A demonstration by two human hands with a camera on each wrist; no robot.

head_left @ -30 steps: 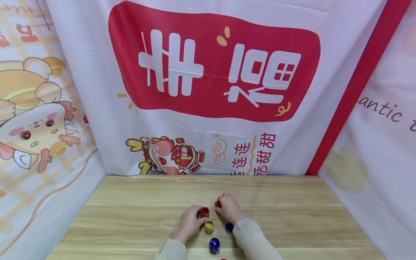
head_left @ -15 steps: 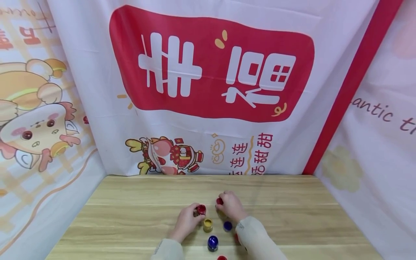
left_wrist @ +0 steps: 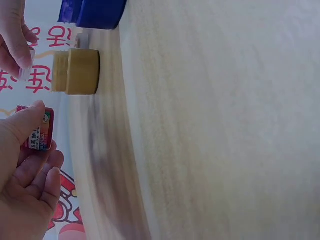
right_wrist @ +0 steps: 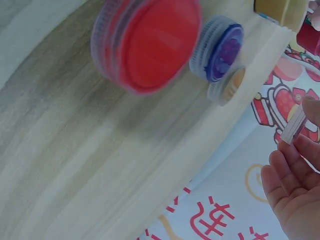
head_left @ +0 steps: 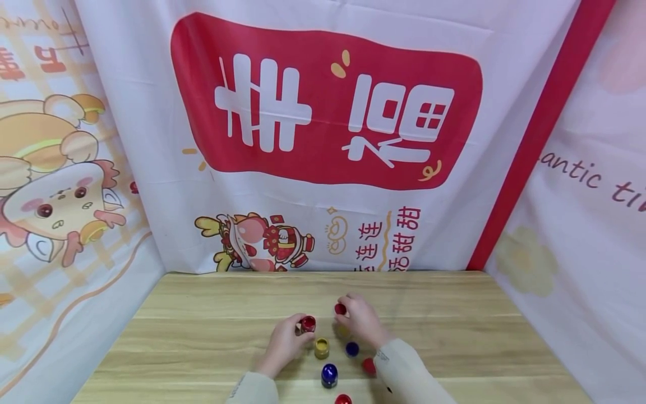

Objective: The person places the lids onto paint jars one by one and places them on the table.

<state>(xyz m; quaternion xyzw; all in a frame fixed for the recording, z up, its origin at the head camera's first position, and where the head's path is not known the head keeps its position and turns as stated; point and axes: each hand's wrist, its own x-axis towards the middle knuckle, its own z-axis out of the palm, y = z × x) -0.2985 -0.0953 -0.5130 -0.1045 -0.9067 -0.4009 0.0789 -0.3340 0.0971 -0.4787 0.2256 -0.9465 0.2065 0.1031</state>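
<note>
My left hand (head_left: 285, 342) grips a small jar of dark red paint (head_left: 308, 324) between thumb and fingers; its label faces the left wrist camera (left_wrist: 41, 130). The jar has no lid on and is held above the table. To its right, my right hand (head_left: 364, 321) pinches a clear ribbed lid (right_wrist: 294, 125), whose dark red inner face shows in the head view (head_left: 340, 309). Lid and jar are apart. Just nearer than the left hand stand uncapped jars of yellow paint (head_left: 321, 348) and blue paint (head_left: 330, 376).
A bright red jar (head_left: 343, 399) stands at the bottom edge of the head view. Loose lids lie by the right forearm: blue (head_left: 351, 349), red (head_left: 369, 366) and a partly hidden yellow one (right_wrist: 232, 86). Printed cloth (head_left: 323, 112) hangs behind the wooden table (head_left: 212, 314).
My hands have drawn slightly apart and away from me, each keeping its jar or lid. The red and yellow lids have come into view by my right arm. The head view has shifted a little.
</note>
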